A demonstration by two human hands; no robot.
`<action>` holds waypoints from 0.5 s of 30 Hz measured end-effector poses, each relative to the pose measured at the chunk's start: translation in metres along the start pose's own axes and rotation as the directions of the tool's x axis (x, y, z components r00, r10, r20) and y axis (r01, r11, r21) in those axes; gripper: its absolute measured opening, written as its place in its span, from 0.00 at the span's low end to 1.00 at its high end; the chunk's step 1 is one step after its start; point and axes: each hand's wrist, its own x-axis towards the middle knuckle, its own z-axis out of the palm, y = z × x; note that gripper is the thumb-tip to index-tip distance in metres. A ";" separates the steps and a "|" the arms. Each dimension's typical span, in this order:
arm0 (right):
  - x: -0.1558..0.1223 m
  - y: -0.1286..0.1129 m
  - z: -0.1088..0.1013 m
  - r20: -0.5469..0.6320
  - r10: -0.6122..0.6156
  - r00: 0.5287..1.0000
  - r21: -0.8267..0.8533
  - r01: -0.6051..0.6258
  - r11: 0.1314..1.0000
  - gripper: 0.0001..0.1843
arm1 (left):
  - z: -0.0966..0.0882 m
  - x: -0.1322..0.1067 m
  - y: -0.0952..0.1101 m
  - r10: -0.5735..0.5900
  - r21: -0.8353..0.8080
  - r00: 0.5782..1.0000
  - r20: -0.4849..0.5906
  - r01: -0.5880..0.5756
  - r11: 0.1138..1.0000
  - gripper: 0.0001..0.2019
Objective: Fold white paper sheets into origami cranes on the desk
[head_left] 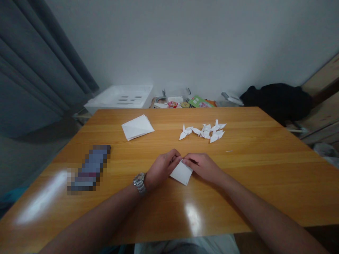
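On the wooden table (265,176) my left hand (161,168) and my right hand (202,166) meet over a small folded white paper (182,173). Both pinch its top corner, fingers curled closed. The paper lies on the table between the hands, a little tilted. A silver watch (139,182) sits on my left wrist. Beyond the hands lies a cluster of several finished white paper cranes (205,131). A stack of white square sheets (137,127) rests at the far left of the middle.
A blurred, pixelated flat object (88,169) lies left of my hands. Behind the table stand a white plastic bin (120,97), small packets and clutter (185,102), and a black bag (277,100). Grey curtain (31,81) hangs at left.
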 end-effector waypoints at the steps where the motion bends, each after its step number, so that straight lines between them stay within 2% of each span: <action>1: 0.000 0.000 0.000 -0.002 -0.006 1.000 -0.006 0.006 1.000 0.17 | 0.000 0.000 0.001 0.002 -0.002 1.000 -0.002 -0.002 1.000 0.12; 9: 0.001 0.005 -0.005 0.020 0.007 1.000 0.064 -0.008 0.998 0.17 | -0.003 0.000 -0.004 0.017 -0.017 0.999 -0.034 -0.018 1.000 0.11; 15: 0.001 0.004 -0.010 0.012 0.013 1.000 0.052 -0.014 0.999 0.16 | -0.006 0.001 -0.005 -0.001 -0.029 0.998 -0.063 -0.001 1.000 0.11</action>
